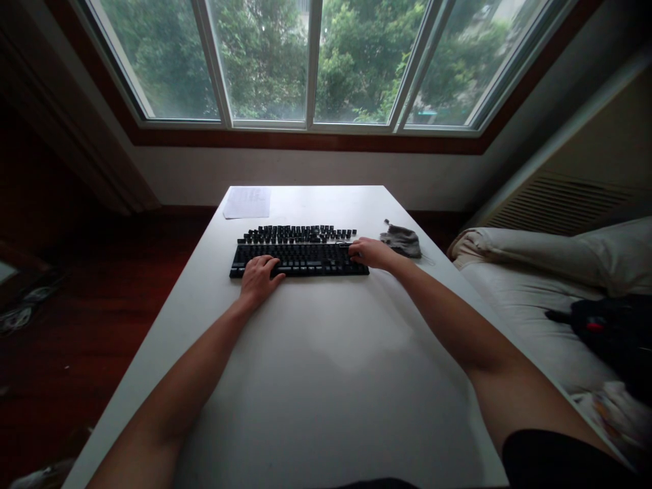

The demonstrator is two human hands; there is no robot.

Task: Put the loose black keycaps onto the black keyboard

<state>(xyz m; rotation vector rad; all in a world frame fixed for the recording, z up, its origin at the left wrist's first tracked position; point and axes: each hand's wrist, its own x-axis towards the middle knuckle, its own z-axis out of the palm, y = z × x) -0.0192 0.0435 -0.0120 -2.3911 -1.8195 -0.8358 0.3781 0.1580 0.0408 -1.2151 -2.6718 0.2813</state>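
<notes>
A black keyboard (305, 260) lies across the far middle of the white table (326, 380). Just behind it runs a row of loose black keycaps (298, 234). My left hand (259, 278) rests flat on the keyboard's left front part, fingers stretched out. My right hand (371, 252) is at the keyboard's right end, fingers curled together over its top corner; what they pinch, if anything, is too small to make out.
A grey cloth pouch (402, 241) lies right of the keyboard. A sheet of paper (247, 202) sits at the table's far left corner. A bed with pale bedding (534, 285) and a dark object (606, 326) flanks the right side. Windows lie ahead.
</notes>
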